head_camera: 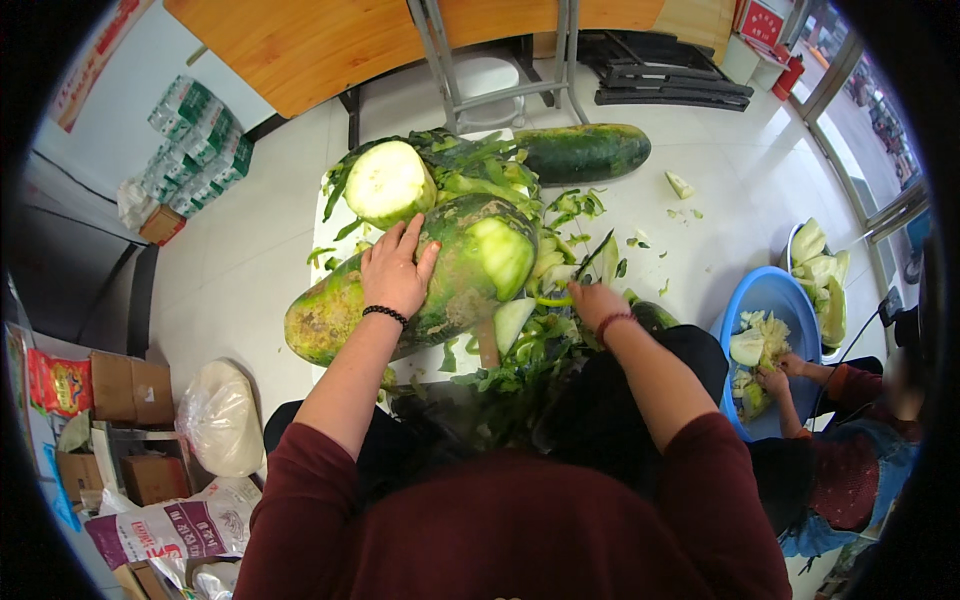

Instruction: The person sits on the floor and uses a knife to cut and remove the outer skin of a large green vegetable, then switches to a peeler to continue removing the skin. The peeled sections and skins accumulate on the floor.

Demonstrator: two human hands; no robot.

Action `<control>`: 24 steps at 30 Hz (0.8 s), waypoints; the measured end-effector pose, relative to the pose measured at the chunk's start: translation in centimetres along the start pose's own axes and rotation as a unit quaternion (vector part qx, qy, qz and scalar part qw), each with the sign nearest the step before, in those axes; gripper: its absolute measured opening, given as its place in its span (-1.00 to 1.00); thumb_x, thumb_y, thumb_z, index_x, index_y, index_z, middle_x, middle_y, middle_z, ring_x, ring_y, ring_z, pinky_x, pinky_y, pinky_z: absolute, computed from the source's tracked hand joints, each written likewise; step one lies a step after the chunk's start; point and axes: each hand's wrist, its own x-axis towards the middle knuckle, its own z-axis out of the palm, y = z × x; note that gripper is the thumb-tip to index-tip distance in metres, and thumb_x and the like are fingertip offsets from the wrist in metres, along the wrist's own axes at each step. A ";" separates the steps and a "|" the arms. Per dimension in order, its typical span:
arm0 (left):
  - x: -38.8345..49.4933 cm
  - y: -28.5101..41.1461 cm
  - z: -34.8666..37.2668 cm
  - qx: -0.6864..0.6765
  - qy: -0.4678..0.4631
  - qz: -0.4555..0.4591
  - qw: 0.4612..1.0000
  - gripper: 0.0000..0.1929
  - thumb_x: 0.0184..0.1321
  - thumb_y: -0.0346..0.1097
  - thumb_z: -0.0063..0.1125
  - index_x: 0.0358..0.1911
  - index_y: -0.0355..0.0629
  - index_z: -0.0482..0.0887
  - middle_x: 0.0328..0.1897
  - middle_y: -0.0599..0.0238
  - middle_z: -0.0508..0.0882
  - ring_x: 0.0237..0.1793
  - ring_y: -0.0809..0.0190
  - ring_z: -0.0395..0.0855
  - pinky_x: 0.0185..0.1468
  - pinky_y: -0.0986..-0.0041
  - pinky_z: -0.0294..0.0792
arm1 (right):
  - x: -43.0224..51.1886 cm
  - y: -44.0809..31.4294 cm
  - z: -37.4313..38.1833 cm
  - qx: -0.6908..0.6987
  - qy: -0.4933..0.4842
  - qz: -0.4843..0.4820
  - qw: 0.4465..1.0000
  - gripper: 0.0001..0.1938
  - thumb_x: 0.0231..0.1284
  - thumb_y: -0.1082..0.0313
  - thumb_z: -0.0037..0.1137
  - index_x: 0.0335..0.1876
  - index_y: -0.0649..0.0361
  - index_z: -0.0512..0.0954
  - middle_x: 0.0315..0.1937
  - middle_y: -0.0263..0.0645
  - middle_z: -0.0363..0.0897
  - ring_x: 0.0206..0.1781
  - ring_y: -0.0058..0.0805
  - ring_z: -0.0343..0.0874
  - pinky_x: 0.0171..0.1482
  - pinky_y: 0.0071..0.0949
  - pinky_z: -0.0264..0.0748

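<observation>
A big green winter melon point(450, 292) lies slantwise on a white low table point(324, 225). Near its right end a patch of rind is gone, baring pale green flesh. My left hand point(396, 262) rests on top of it with the fingers spread. To the right of the melon my right hand point(598, 302) grips a yellow-green tool point(553, 301), seemingly a peeler, whose head is apart from the bare patch. Behind the melon stands a peeled, cut melon piece point(390, 184), its white face towards me. Strips of green peel point(536, 337) cover much of the table.
Another whole winter melon point(585, 152) lies behind the table. At right, a person's hands point(780, 379) work in a blue basin point(806, 330) of melon pulp; a container of melon pieces point(821, 277) stands beyond. A tied plastic sack point(221, 416) and cartons point(133, 388) are at left.
</observation>
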 end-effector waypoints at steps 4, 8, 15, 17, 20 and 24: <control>-0.1 -0.2 0.2 -0.003 0.016 0.013 1.000 -0.42 0.41 0.20 -0.16 0.40 0.13 0.39 0.36 0.07 0.48 0.37 0.00 0.37 0.42 0.01 0.10 | 0.0 0.9 1.6 0.201 0.074 0.074 0.974 -0.37 0.50 -0.09 -0.42 -0.25 0.35 0.61 -0.30 0.09 0.65 -0.28 0.09 0.60 -0.12 0.00 0.47; -0.1 -0.2 0.3 -0.002 0.021 0.017 1.000 -0.42 0.41 0.20 -0.14 0.41 0.15 0.38 0.35 0.10 0.49 0.36 0.01 0.38 0.41 0.00 0.12 | 2.8 -1.9 2.6 0.343 0.078 0.056 0.934 -0.34 0.50 -0.11 -0.39 -0.38 0.39 0.56 -0.43 0.17 0.58 -0.35 0.10 0.55 -0.21 -0.04 0.42; 0.0 -0.1 0.3 0.000 0.017 0.013 1.000 -0.43 0.42 0.18 -0.14 0.40 0.14 0.39 0.35 0.11 0.48 0.36 0.03 0.38 0.41 0.03 0.13 | -9.7 -3.0 10.9 0.230 0.008 0.067 0.971 -0.44 0.54 0.01 -0.39 -0.23 0.37 0.57 -0.37 0.24 0.57 -0.16 0.18 0.58 -0.16 0.05 0.42; 0.0 -0.2 0.3 -0.005 0.018 0.014 1.000 -0.43 0.42 0.18 -0.14 0.40 0.13 0.38 0.35 0.10 0.48 0.36 0.02 0.38 0.41 0.04 0.12 | -11.0 -3.6 11.6 0.361 -0.060 0.088 0.926 -0.47 0.55 0.05 -0.39 -0.31 0.32 0.55 -0.47 0.19 0.52 -0.29 0.16 0.57 -0.24 0.00 0.40; -0.1 -0.1 0.2 -0.006 0.012 0.013 1.000 -0.42 0.41 0.19 -0.14 0.40 0.12 0.38 0.36 0.10 0.47 0.36 0.01 0.37 0.41 0.04 0.11 | -7.5 -4.3 8.3 0.482 0.104 0.093 0.865 -0.44 0.52 -0.05 -0.30 -0.41 0.36 0.48 -0.52 0.06 0.53 -0.44 0.04 0.50 -0.32 -0.15 0.38; -0.1 0.1 0.1 0.001 0.018 0.013 1.000 -0.42 0.41 0.18 -0.14 0.39 0.10 0.40 0.36 0.08 0.48 0.36 0.00 0.38 0.41 0.02 0.11 | 0.6 -5.5 1.3 0.274 0.190 -0.029 0.942 -0.47 0.49 -0.08 -0.27 -0.21 0.30 0.57 -0.27 0.17 0.63 -0.15 0.17 0.59 -0.06 0.01 0.47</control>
